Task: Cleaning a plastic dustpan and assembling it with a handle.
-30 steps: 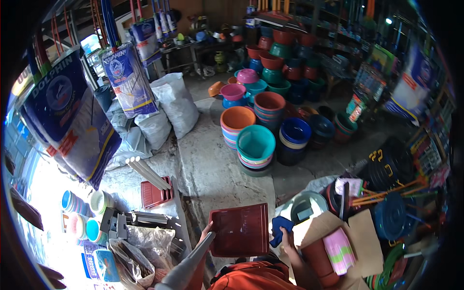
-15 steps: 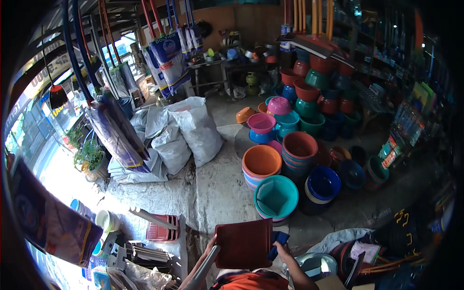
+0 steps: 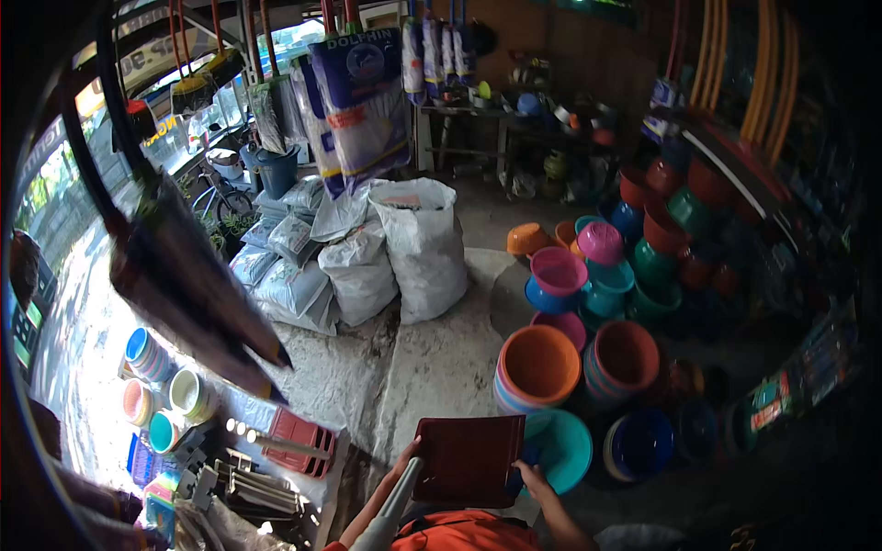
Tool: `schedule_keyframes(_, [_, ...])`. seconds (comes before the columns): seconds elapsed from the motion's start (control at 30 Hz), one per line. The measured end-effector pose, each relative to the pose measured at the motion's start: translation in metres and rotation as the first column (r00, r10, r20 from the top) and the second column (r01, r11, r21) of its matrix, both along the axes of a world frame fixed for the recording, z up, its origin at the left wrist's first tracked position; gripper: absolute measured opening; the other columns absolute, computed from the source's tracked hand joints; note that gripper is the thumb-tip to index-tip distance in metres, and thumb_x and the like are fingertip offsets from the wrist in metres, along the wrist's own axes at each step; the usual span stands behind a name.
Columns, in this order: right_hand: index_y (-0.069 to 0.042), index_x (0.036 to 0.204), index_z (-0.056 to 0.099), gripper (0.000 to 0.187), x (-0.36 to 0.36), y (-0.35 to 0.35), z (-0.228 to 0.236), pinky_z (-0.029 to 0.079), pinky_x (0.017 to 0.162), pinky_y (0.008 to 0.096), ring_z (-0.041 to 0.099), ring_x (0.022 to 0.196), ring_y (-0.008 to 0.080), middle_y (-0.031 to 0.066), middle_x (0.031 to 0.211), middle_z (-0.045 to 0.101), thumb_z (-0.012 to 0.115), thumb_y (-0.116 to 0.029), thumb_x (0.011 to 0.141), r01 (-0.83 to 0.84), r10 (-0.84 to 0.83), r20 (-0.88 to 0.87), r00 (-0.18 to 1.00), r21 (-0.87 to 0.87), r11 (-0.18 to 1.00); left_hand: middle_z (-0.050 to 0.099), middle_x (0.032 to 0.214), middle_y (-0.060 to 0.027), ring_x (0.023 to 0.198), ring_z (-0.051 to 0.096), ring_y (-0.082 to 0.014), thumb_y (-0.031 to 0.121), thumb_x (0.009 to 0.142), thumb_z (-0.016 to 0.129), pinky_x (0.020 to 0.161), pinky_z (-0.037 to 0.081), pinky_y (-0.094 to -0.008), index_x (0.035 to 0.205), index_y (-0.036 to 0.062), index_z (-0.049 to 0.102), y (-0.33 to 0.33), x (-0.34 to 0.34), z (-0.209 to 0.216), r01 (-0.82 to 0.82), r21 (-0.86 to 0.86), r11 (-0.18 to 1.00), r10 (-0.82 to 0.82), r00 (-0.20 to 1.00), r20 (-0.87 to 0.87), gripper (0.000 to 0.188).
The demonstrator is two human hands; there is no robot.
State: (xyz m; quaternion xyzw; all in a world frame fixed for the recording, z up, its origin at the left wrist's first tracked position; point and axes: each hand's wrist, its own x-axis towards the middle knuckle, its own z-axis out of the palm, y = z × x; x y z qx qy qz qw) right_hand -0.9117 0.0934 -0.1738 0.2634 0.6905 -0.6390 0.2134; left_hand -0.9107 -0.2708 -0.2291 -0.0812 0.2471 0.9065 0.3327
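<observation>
Head view: the left hand [image 3: 410, 456] is clamped on the dark red dustpan [image 3: 469, 464], the right hand [image 3: 534, 478] on the blue cloth [image 3: 527, 455] (partly hidden), so better keep 1 steady, 1 flat.

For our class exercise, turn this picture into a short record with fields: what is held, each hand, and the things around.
Held: dark red dustpan with a pale handle
Left hand: grips the dustpan's left edge
Right hand: holds a blue cloth, partly hidden, at the dustpan's right edge
Right side: orange tub, teal tub, blue tub
Ahead: white sack
Left side: red pans
Hanging: wrapped packages
Light: bright at left, dim at right
</observation>
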Motion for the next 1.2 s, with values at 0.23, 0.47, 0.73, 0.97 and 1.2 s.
schedule_keyframes(0.23, [0.008, 0.114, 0.061, 0.053, -0.154, -0.021, -0.010, 0.049, 0.087, 0.0376, 0.062, 0.101, 0.0221, 0.0140, 0.111, 0.065, 0.070, -0.032, 0.080, -0.152, 0.152, -0.018, 0.988, 0.031, 0.988, 0.066, 0.095, -0.0034, 0.076, 0.060, -0.0122, 0.052, 0.096, 0.056, 0.067, 0.049, -0.0275, 0.122, 0.0057, 0.059, 0.005, -0.123, 0.046, -0.399, -0.488, 0.776, 0.426, 0.903, -0.060, 0.053])
schedule_keyframes(0.47, [0.003, 0.100, 0.057, 0.034, -0.269, -0.064, -0.032, 0.050, 0.074, 0.0361, 0.059, 0.083, 0.0197, 0.0068, 0.089, 0.058, 0.072, -0.021, 0.081, -0.227, 0.228, -0.139, 0.964, 0.027, 0.974, 0.055, 0.079, 0.0011, 0.071, 0.052, -0.0102, 0.049, 0.091, 0.067, 0.065, 0.042, -0.0269, 0.100, 0.0081, 0.061, -0.039, -0.166, 0.035, -0.527, -0.706, 0.473, 0.661, 0.742, -0.110, 0.042])
schedule_keyframes(0.73, [0.004, 0.115, 0.063, 0.038, -0.362, -0.158, 0.010, 0.050, 0.087, 0.0352, 0.064, 0.097, 0.0208, 0.0088, 0.106, 0.067, 0.071, -0.017, 0.085, -0.515, 0.516, -0.060, 0.855, 0.021, 0.857, 0.066, 0.100, -0.0082, 0.096, 0.060, -0.0170, 0.058, 0.093, 0.057, 0.085, 0.046, -0.0305, 0.118, -0.0023, 0.064, -0.072, -0.182, 0.045, -0.558, -0.794, 0.243, 0.764, 0.614, -0.198, 0.066])
schedule_keyframes(0.97, [0.012, 0.136, 0.038, 0.066, -0.424, -0.291, -0.001, 0.046, 0.098, 0.0376, 0.057, 0.118, 0.0268, 0.0193, 0.131, 0.054, 0.070, -0.019, 0.088, -0.819, 0.818, 0.047, 0.573, -0.006, 0.573, 0.063, 0.095, -0.0033, 0.085, 0.059, -0.0127, 0.045, 0.097, 0.057, 0.076, 0.047, -0.0305, 0.107, 0.0059, 0.066, -0.117, -0.161, -0.043, -0.906, -0.397, 0.146, 0.989, 0.133, 0.060, 0.041])
schedule_keyframes(1.2, [0.016, 0.145, 0.020, 0.085, -0.488, -0.394, -0.033, 0.038, 0.108, 0.0380, 0.046, 0.132, 0.0328, 0.0270, 0.144, 0.042, 0.068, -0.028, 0.090, -0.937, 0.932, 0.097, 0.348, 0.001, 0.350, 0.070, 0.086, -0.0084, 0.082, 0.064, -0.0181, 0.052, 0.097, 0.051, 0.076, 0.049, -0.0348, 0.102, 0.0023, 0.070, -0.145, -0.169, -0.004, -0.886, -0.448, -0.118, 0.991, -0.130, -0.005, 0.053])
